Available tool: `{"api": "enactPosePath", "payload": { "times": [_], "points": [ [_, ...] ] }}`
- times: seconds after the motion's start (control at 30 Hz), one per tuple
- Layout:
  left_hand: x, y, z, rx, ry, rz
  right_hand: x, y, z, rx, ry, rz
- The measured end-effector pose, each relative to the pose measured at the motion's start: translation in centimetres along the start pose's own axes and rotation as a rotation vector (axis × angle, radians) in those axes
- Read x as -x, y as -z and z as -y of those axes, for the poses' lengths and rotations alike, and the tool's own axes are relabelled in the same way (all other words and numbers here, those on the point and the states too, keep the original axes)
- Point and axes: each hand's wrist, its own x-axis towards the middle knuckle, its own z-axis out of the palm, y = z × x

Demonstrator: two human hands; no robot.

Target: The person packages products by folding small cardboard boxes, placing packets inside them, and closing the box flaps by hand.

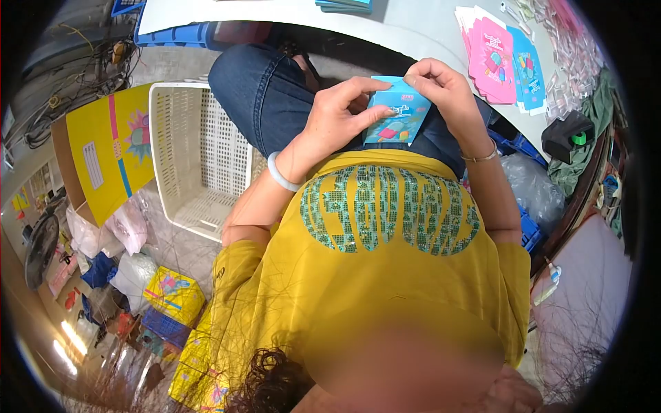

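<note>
A small blue printed box [397, 118] is held upright above the lap, its front showing a pink and green picture. My left hand [337, 113] grips its left side, with the thumb across the front and the fingers at the back and top edge. My right hand [441, 88] pinches the box's top right corner between thumb and fingers. On the white table [413, 34], to the right, lie flat pink cartons [492, 58] fanned out beside flat blue cartons [529, 72].
An empty white plastic basket [200, 158] stands at the left, next to a yellow carton [110, 148]. Many small pieces [564, 58] cover the table's right end, near a black holder [568, 135]. Blue cartons [344, 5] lie at the table's far edge.
</note>
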Motion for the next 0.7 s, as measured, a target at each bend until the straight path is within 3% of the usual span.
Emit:
{"api": "enactPosePath", "payload": {
  "times": [0.13, 0.23, 0.33, 0.5, 0.7],
  "points": [
    [0.1, -0.4, 0.0, -0.038, -0.073, -0.073, 0.4, -0.1, -0.4, 0.146, 0.138, -0.061],
    [0.4, -0.7, 0.5, -0.041, -0.033, -0.127, 0.6, -0.2, -0.7, 0.437, 0.656, -0.103],
    [0.8, -1.0, 0.3, 0.043, 0.087, -0.131, 0.9, -0.3, -0.7, 0.427, 0.707, -0.093],
    [0.6, -1.8, -1.6, 0.208, 0.065, -0.234, 1.1, -0.3, -0.5, 0.325, 0.500, -0.071],
    [0.7, -1.5, -0.3, 0.001, -0.008, -0.177, 1.1, -0.5, -0.2, 0.274, 0.393, -0.009]
  ]
}}
